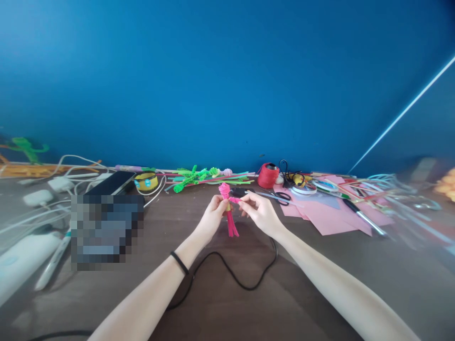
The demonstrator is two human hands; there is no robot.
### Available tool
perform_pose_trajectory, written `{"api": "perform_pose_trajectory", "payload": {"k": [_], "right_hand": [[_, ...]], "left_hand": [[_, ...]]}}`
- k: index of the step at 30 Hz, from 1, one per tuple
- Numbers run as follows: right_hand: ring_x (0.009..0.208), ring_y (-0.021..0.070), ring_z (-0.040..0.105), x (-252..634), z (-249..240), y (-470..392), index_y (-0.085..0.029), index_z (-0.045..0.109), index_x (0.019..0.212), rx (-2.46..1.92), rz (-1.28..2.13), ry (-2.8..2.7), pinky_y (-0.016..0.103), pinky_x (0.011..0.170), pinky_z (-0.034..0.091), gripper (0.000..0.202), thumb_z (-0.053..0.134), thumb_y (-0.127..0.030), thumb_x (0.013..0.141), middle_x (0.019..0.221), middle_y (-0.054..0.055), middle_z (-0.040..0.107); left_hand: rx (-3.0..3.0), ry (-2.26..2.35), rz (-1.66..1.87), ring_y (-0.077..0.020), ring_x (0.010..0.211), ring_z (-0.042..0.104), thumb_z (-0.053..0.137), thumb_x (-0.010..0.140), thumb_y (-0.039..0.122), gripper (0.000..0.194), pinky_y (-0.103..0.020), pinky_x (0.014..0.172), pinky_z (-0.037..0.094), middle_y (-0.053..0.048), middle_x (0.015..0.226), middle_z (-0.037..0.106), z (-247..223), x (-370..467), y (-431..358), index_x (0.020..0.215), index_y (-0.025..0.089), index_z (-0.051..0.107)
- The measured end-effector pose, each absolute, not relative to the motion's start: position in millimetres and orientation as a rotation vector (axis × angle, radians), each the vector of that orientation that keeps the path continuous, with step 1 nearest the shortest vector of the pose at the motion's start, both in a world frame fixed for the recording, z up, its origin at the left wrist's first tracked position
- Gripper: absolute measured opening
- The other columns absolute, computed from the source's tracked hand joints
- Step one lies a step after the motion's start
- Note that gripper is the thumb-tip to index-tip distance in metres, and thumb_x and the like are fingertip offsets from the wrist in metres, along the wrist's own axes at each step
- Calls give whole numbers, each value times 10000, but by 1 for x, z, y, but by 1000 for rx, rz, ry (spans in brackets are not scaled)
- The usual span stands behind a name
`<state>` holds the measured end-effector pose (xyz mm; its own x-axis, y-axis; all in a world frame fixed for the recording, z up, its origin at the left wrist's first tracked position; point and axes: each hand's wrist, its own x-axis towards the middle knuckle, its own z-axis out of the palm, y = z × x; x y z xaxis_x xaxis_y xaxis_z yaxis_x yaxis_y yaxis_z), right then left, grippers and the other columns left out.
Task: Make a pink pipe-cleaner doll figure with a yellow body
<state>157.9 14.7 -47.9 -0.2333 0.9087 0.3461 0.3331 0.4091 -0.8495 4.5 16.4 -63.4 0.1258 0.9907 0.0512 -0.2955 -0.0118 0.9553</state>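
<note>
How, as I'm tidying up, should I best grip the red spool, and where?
Grip the red spool around its rounded sides, probably from the front: it looks roughly upright, dark core showing on top, with the blue wall behind.

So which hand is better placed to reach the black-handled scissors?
Probably the right hand: the scissors lie nearer it than the left hand. Both hold the fuzzy pink pipe-cleaner figure, though.

"How many hands (212, 213) (262, 214)?"
"Two, and one pink pipe-cleaner bundle (231, 223)."
"Red thread spools (267, 177)?"
"One. Also one black wristband (179, 263), one pair of black-handled scissors (280, 194), one silver-and-black pen (364, 217)."
</note>
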Motion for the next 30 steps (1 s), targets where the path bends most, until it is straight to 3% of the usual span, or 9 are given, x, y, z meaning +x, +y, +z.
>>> {"api": "perform_pose_trajectory", "payload": {"k": [6, 13, 19, 30], "right_hand": [[539, 121, 561, 159, -48, 20, -158, 573, 789, -1062, 985, -1726, 237, 497, 432, 219, 537, -373, 769, 643, 9, 588], [607, 125, 582, 157, -50, 20, -160, 566, 835, -924, 1226, -1673, 250, 548, 471, 244, 639, -340, 687, 702, 13, 610], [515, 111, 579, 157, -46, 17, -139, 571, 789, -895, 1343, -1516, 237, 484, 454, 338, 507, -469, 769, 638, 16, 594], [465, 111, 566, 155, -52, 19, -151, 557, 753, -937, 1331, -1366, 231, 450, 431, 260, 547, -410, 742, 585, 0, 599]], "left_hand": [[1048, 784, 1221, -98, 652, 495, 582, 687, 306, 220, -268, 694, 427, 25, 714, 522, -63, 2, 17, 844, 169, 513], [1093, 779, 1174, -90, 617, 488, 603, 651, 258, 249, -249, 650, 417, 37, 709, 510, -60, 1, 14, 857, 176, 489], [1146, 853, 1163, -89, 579, 489, 599, 646, 236, 273, -233, 610, 409, 52, 645, 494, -57, 4, 10, 889, 183, 486], [954, 723, 1158, -129, 693, 567, 653, 651, 251, 255, -288, 690, 465, -25, 769, 609, -57, 0, 13, 871, 139, 589]]}}
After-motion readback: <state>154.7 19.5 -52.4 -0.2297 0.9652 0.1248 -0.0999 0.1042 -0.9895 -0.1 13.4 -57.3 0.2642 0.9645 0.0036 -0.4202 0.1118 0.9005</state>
